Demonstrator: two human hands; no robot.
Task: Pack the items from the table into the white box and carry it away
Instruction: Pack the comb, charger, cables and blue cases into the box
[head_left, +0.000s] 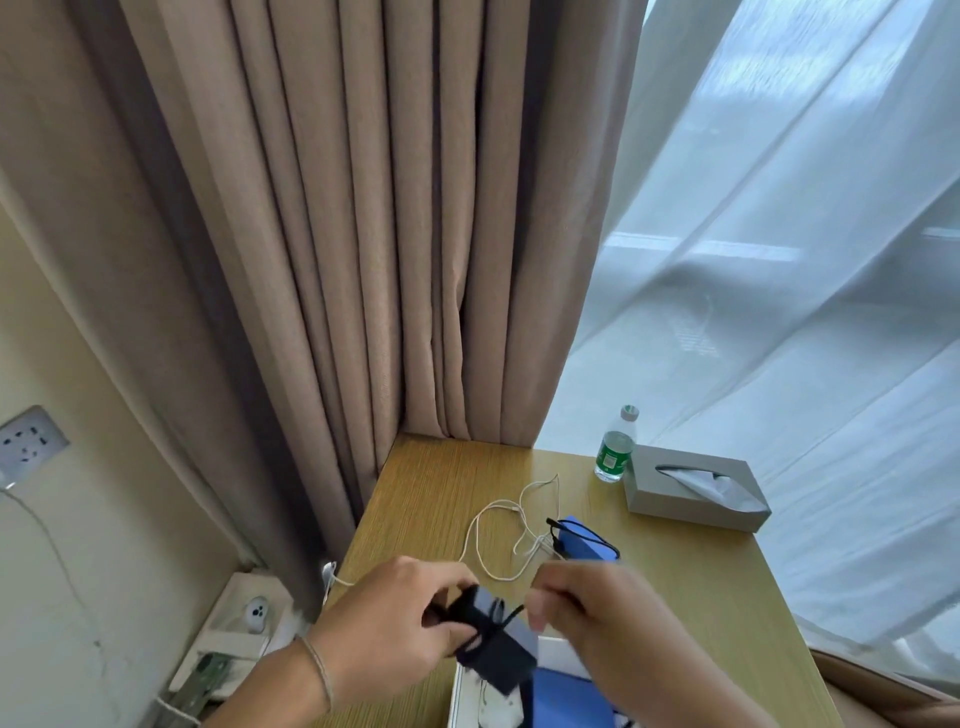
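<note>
My left hand (395, 618) grips a black power adapter (501, 649) wrapped in its black cord, held just above the white box (460, 696) at the bottom edge. My right hand (587, 603) pinches the loose end of that black cord beside the adapter. Inside the box I see something blue (558, 699) and something white. Farther back on the wooden table (441, 499) lie a white cable (498, 525) in loose loops, a blue flat item (587, 540) and black glasses (582, 535) resting on it.
A water bottle (615, 447) with a green label and a grey tissue box (696, 486) stand at the table's back right. Brown curtains hang behind, sheer white ones to the right. A wall socket (28, 444) and a low shelf (244, 618) are on the left.
</note>
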